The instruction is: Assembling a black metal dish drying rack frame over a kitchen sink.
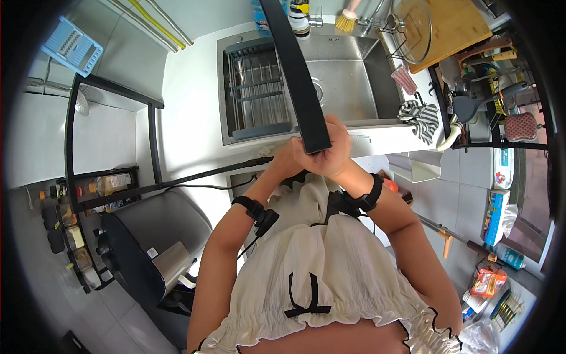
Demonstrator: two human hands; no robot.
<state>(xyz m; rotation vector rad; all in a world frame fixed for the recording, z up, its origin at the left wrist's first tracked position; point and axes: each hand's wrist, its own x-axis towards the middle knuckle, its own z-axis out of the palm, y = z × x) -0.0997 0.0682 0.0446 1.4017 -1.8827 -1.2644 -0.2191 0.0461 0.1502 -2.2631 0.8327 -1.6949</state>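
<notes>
A long, flat black bar (298, 79) with a smooth, dull face is slanting down from the upper edge of the view, crossing in front of the sink (348, 88). Its squared-off near end is sitting between the left hand (291, 158) and the right hand (338, 147), which are gripping it together. Its far end is running out of sight.

No txt legible: print too sm. on bottle (114, 183), 9 o'clock; white sticker (152, 252), approx. 8 o'clock; blue box (494, 217), approx. 3 o'clock; red packet (488, 283), 4 o'clock.
</notes>
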